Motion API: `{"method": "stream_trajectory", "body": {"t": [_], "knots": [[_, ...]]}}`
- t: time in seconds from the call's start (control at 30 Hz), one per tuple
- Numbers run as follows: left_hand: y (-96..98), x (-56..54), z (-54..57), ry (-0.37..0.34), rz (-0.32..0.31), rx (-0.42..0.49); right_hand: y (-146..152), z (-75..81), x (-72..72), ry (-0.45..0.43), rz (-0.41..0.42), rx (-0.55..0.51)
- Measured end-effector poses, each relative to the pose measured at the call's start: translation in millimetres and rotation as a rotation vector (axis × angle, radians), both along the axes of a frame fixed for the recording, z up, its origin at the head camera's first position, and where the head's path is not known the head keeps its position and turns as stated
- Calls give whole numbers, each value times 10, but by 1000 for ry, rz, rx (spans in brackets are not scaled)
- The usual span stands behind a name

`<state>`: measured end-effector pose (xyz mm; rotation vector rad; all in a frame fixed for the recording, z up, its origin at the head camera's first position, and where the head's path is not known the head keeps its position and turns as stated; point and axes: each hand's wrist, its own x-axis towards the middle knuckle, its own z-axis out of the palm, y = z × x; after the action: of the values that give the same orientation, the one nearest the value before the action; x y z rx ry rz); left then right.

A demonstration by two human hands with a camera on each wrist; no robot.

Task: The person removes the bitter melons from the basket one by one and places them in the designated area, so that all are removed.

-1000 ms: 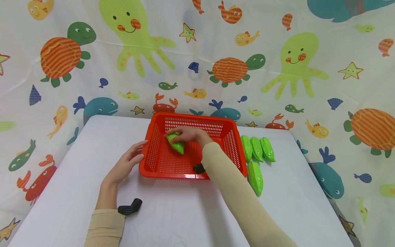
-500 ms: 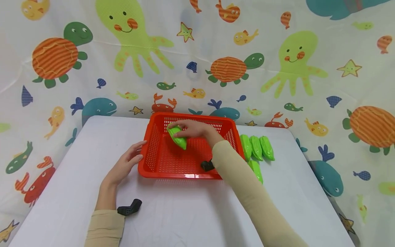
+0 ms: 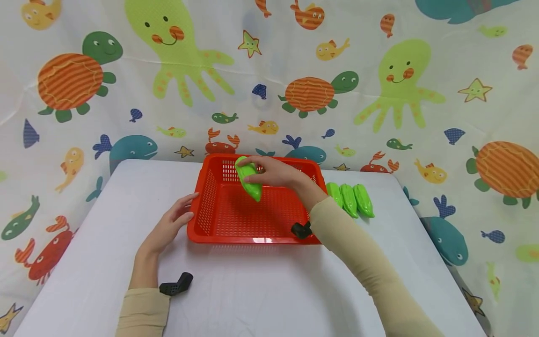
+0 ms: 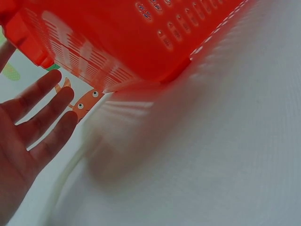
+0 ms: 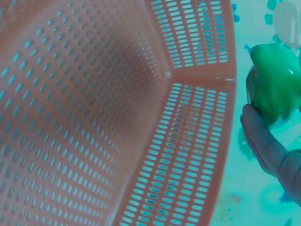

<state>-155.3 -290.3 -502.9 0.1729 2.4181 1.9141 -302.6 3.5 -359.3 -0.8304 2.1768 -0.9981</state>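
Note:
My right hand point(image 3: 275, 172) pinches a glossy bright green, ridged vegetable-like piece point(image 3: 254, 191) with a pointed end. It is tilted, its tip pointing down, above the back left part of the red plastic basket point(image 3: 236, 240). In the right wrist view the green piece point(image 5: 277, 77) appears blurred between the fingers, beyond the basket rim point(image 5: 225, 117). My left hand point(image 3: 168, 224) is at the basket's left side, fingertips right at the rim. The left wrist view shows that hand point(image 4: 28, 132) with its fingers spread and straight beside the basket wall point(image 4: 108, 42).
Three similar green pieces point(image 3: 348, 199) lie side by side on the white table point(image 3: 236, 290), right of the basket. A black wrist-worn device point(image 3: 177, 284) sits by the left sleeve point(image 3: 143, 309). A curtain point(image 3: 261, 42) printed with sea animals hangs behind.
My right hand has lifted the green piece up from the basket floor and moved it slightly right. The right sleeve now hides the front green piece on the table. My left hand stays put.

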Motion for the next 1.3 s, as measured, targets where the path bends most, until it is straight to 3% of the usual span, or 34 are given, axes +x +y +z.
{"method": "stream_trajectory", "body": {"t": [0.47,0.97,1.3], "knots": [[8,0,-8,-16,6,-4,498,251,262,15,-152,-200],[31,20,45,-24,4,14,1170,287,481,35,-365,-164],[28,27,36,-22,-3,19,1630,211,654,49,-438,-187]]}}
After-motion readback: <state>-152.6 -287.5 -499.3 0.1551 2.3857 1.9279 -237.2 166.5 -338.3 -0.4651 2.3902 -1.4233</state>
